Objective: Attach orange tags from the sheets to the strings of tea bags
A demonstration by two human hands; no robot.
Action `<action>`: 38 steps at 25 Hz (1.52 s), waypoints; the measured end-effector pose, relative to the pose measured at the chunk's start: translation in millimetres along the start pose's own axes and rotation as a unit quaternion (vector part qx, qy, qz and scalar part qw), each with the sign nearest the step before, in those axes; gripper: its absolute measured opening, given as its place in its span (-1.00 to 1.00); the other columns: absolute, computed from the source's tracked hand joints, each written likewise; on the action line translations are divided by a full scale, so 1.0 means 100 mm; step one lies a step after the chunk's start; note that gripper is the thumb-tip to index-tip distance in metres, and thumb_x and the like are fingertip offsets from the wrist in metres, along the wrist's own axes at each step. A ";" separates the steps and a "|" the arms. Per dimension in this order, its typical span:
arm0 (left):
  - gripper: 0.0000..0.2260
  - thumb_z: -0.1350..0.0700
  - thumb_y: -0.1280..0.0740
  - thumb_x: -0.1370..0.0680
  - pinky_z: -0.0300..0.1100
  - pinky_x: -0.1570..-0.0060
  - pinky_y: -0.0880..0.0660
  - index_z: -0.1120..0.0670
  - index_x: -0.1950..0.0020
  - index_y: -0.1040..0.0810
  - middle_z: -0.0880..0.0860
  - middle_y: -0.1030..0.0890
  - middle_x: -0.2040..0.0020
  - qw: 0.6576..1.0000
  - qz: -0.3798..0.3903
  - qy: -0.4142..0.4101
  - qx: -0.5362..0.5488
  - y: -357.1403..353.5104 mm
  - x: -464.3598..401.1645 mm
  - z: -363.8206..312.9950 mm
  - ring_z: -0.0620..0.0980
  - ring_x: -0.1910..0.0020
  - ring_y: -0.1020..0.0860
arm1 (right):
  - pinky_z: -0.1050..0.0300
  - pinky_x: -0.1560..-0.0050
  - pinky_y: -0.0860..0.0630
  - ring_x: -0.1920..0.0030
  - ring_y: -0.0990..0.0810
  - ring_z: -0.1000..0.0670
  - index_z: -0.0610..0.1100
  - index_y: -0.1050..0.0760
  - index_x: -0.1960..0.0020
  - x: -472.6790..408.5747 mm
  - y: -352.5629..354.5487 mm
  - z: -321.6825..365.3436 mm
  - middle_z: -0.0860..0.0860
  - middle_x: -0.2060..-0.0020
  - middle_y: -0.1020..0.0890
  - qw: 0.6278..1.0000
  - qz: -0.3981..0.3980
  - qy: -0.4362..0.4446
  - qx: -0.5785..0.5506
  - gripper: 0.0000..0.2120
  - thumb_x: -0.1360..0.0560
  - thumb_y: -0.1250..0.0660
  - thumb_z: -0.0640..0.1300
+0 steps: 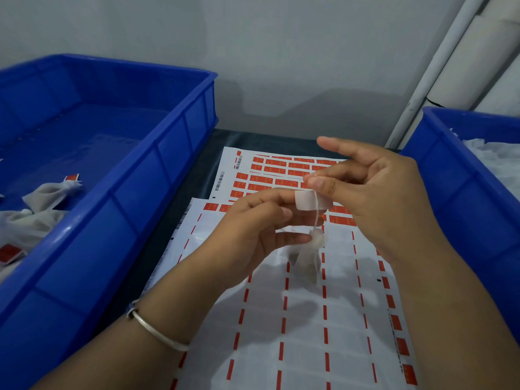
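Your left hand (247,229) holds one tag (308,199), white side up, on its extended fingertips, while a lower finger and thumb pinch one translucent white mesh tea bag (308,256) hanging above the sheets. Your right hand (377,198) pinches the thin white string (317,211) against the tag, index finger straight. Beneath lie two white sheets of orange tags: the near sheet (304,319), largely stripped, overlaps the far sheet (270,171); two blue plastic crates flank them, the left crate (135,175) holding tagged bags, the right crate (455,175) white material.

Dark table (194,175), two tag sheets (281,175) overlapping (near one mostly stripped), blue bins (157,175) either side
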State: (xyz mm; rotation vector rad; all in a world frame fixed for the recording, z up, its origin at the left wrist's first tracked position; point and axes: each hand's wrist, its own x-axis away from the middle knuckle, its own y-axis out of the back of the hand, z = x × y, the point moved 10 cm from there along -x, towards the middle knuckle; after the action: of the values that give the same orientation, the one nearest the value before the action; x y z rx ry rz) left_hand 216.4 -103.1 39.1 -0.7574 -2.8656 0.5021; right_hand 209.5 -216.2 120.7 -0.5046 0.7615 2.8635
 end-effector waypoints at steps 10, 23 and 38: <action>-0.79 -0.01 -0.33 -0.42 -0.17 0.22 -0.56 0.06 0.11 -0.68 0.07 -0.67 0.10 0.968 0.034 0.105 0.225 -0.14 0.04 0.22 -0.01 0.17 -0.64 | 0.51 0.12 -0.47 0.11 -0.64 0.26 0.28 -0.43 -0.05 0.08 -0.07 0.23 0.28 0.25 -0.68 0.995 0.045 0.032 -0.082 -0.61 -0.24 -0.36 0.08; -0.87 0.06 -0.45 -0.28 -0.22 0.17 -0.56 0.06 0.23 -0.68 0.02 -0.64 0.24 0.984 0.095 0.082 0.123 -0.23 0.08 0.15 -0.09 0.25 -0.61 | 0.39 0.01 -0.53 0.05 -0.65 0.20 0.26 -0.47 -0.01 0.14 -0.13 0.27 0.18 0.26 -0.70 0.990 0.093 0.008 -0.106 -0.62 -0.20 -0.36 0.08; -0.91 0.02 -0.43 -0.23 -0.32 0.22 -0.53 -0.04 0.31 -0.69 -0.05 -0.67 0.28 0.996 -0.020 0.011 -0.087 -0.12 0.12 -0.07 -0.11 0.25 -0.64 | 0.23 0.15 -0.63 0.14 -0.68 0.15 0.25 -0.48 -0.03 0.12 -0.05 0.14 0.19 0.22 -0.70 0.991 0.064 -0.046 -0.108 -0.60 -0.19 -0.37 0.06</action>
State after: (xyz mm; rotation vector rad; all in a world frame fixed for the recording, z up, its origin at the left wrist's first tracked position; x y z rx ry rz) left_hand 202.1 -105.3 50.3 -0.7226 -2.9248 0.2403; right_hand 194.9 -204.5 126.1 -0.3566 0.4882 3.0822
